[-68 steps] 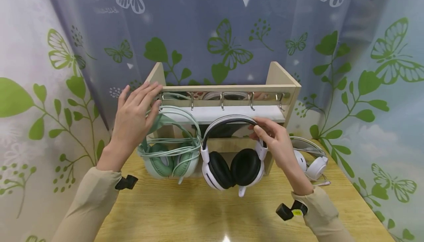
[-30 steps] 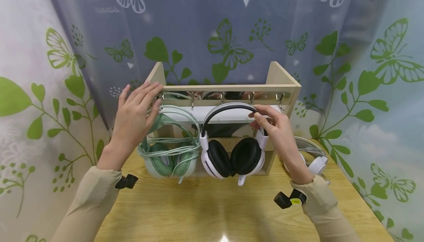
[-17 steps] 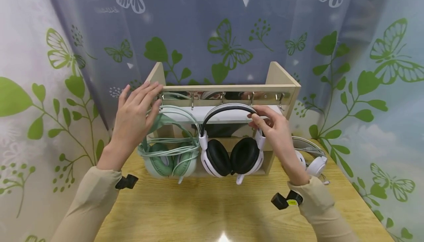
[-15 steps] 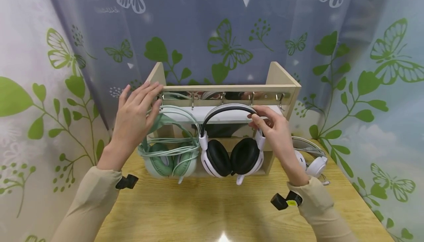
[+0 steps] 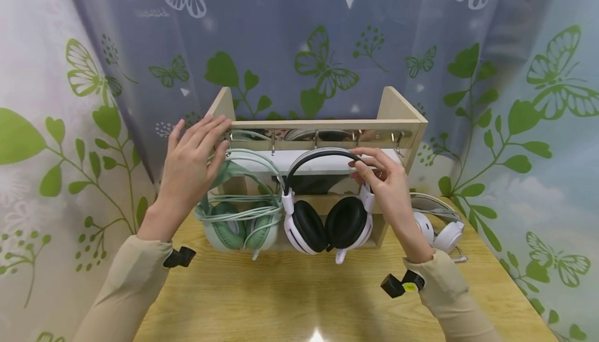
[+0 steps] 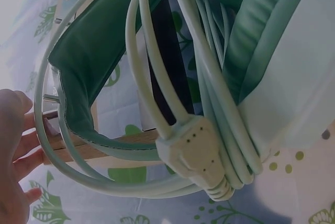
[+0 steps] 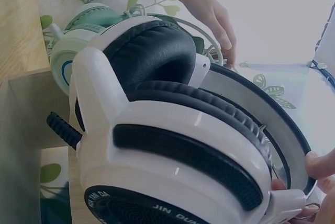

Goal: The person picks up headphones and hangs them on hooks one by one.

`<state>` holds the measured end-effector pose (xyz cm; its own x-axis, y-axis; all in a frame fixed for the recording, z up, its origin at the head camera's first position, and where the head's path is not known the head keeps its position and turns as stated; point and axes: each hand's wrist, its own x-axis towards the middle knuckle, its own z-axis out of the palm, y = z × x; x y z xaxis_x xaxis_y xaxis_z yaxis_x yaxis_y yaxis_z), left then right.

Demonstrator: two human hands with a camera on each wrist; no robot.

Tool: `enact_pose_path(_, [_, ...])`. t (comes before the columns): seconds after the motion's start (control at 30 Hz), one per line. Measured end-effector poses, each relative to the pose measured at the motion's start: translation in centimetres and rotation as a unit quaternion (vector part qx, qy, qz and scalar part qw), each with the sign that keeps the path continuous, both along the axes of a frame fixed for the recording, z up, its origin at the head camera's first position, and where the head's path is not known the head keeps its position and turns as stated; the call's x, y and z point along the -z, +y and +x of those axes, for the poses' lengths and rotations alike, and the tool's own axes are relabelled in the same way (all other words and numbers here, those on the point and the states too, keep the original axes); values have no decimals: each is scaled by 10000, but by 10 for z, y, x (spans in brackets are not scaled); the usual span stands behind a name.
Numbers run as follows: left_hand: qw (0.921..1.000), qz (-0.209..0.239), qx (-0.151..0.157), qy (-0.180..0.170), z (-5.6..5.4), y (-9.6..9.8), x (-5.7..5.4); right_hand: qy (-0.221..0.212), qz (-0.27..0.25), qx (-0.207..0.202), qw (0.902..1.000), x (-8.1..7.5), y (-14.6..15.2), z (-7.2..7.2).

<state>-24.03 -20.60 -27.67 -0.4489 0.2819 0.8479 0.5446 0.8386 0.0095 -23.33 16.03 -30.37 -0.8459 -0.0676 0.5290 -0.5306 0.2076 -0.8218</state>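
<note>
the right hand (image 5: 389,182) has its grip on the white-and-black headset (image 5: 346,222), thumb and fingers pinching the right-hand side of the headband (image 5: 324,152). this headset is upright in front of the middle of the wooden rack (image 5: 304,124), headband uppermost, ear cups side by side below, black cushions showing in the head view. the headband is level with the white panel just under the metal hooks (image 5: 399,143); whether a hook bears any of its weight i can't tell. in the right wrist view a short black ribbed microphone (image 7: 64,129) sticks out from it, and the lettering on the outer cup is only partly readable.

the left hand (image 5: 191,156) has its grip released, fingers straight, resting on the rack's top left corner. right below it the mint-green headset (image 5: 228,230) hangs at the rack's left end, its cable wound across the ear cups in several turns; the left wrist view shows a pale cable splitter (image 6: 189,153) among those turns. the two headsets are just beside each other.

a white headset (image 5: 447,236) lies with its cable on the wood-grain counter (image 5: 290,300), to the right of the rack, near the right forearm. a curtain (image 5: 262,14) printed with butterflies and leaves is behind the rack.
</note>
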Motion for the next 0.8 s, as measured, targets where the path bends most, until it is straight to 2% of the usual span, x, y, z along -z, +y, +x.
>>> enact_pose_path(0.27, [10000,20,24,2,0,-1,-1,-103,-301,-201,9993,3,-4,-6])
enact_pose_path(0.57, [10000,31,25,-74,0,-1,0,-66,-304,-147,9994,7,-8,-10])
enact_pose_path(0.8, [10000,51,30,-29,1,-1,0,-117,-405,-252,9988,8,-8,-13])
